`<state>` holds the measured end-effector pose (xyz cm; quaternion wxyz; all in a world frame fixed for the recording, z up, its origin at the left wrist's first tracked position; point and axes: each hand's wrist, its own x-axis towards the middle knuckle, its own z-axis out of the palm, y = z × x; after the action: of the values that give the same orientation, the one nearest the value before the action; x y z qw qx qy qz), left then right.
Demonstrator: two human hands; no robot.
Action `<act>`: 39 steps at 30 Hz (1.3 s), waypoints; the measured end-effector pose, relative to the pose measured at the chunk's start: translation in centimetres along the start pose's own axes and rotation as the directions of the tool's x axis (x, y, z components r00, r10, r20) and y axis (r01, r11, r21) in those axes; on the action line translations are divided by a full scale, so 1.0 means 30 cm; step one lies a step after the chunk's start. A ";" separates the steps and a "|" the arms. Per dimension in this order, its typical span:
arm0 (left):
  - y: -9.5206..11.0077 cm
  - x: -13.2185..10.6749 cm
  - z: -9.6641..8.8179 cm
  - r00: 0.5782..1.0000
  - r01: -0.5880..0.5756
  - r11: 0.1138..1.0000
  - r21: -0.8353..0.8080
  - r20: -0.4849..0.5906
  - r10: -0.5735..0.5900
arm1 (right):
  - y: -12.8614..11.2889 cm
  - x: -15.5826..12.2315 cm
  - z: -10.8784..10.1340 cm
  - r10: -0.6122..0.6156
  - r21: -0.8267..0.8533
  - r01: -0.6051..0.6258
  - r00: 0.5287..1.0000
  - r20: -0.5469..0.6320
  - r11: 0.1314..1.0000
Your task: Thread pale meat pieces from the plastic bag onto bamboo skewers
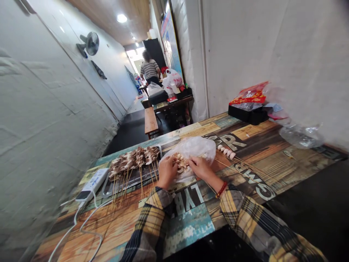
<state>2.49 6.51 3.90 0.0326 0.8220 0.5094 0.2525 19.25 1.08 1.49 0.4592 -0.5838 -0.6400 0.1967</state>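
Observation:
A thin white plastic bag (203, 143) lies on the table with its mouth spread, and pale, chunky food pieces (182, 163) show inside. At the left edge of the opening, my left hand (167, 170) has its fingers curled onto the bag. My right hand (201, 167) closes its fingers on the right edge, close to the pieces. To the left, several skewers of brownish, folded meat-like pieces (133, 160) rest on a tray (107, 188), sticks toward me. On the right lie skewers with pale pinkish-white round pieces (227, 151).
A white power strip (92, 185) with cables sits left of the tray. At the back right stand a black box (248, 114) with red packaging and a clear plastic bag (301, 136). Beyond are a bench (151, 120), another loaded table and a person (149, 69) in stripes.

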 end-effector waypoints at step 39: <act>0.064 -0.156 -0.088 0.810 0.286 -0.401 -0.870 0.443 -0.384 | -0.104 -0.084 -0.004 -0.262 0.200 0.235 0.957 0.122 0.951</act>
<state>1.22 1.07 5.02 0.7194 0.2596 0.3344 0.5507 17.31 -2.05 3.11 0.4837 -0.4376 -0.7197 0.2379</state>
